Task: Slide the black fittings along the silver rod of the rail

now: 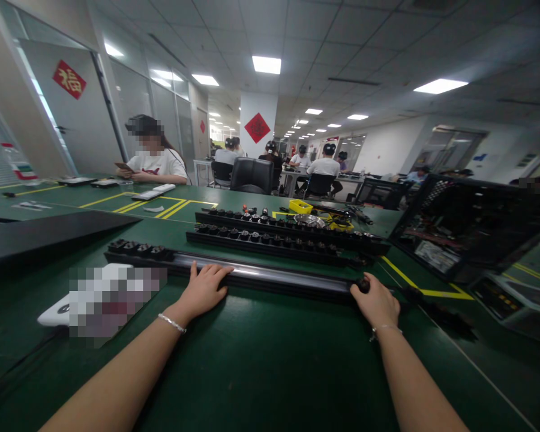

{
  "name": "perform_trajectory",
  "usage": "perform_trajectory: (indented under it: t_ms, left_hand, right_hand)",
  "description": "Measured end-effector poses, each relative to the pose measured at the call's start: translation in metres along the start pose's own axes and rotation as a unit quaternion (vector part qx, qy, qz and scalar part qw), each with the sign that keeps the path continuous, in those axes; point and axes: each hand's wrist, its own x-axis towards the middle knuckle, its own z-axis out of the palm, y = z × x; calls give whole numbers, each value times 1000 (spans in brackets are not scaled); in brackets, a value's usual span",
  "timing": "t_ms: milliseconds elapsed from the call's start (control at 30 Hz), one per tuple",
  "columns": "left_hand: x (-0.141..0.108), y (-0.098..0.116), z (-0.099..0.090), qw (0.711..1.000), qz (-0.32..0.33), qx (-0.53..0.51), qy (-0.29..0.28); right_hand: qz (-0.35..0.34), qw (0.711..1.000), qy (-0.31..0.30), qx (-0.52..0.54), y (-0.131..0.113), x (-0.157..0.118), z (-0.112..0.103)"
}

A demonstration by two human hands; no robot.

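A long black rail lies across the green table, a shiny bare channel along most of it. Several small black socket-like parts sit in its left end. My left hand rests on the rail's near edge left of the middle, fingers stretched out and spread. At the rail's right end, my right hand has its thumb and fingers closed around a small round black part. Whether that part touches the rail's channel, I cannot tell. Behind lie two similar rails, a nearer one and a farther one, lined with black parts.
A white device with a cable lies to the left, partly blurred. Yellow trays stand behind the rails. An open computer case and a grey box occupy the right. Across the table sits a person holding a phone.
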Motion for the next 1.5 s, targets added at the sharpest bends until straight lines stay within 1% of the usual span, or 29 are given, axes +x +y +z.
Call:
perform_trajectory:
  t_ms: [200,500,833,933,1100,1400,1500]
  left_hand:
    - [0,0,-1,1000,2,-4,-3]
    - [0,-2,1,1000,7,0,1]
    - [1,-3,2,1000,6,-2,0]
    - [1,-3,2,1000,3,-3,-2]
    - [1,-2,1,1000,2,-5,-1]
    - [1,-2,1,1000,7,-1,1]
    - [1,-2,2,1000,7,-3,1]
  right_hand:
    - [-10,1000,-1,-13,4,3,2]
    - [6,1000,1,0,3,3,-1]
    - [24,999,-2,27,9,8,-1]
    - [23,1000,1,21,12,9,0]
    - [29,999,23,-12,22,10,4]
    - [37,999,13,6,28,15,7]
    - [30,999,22,4,29,16,9]
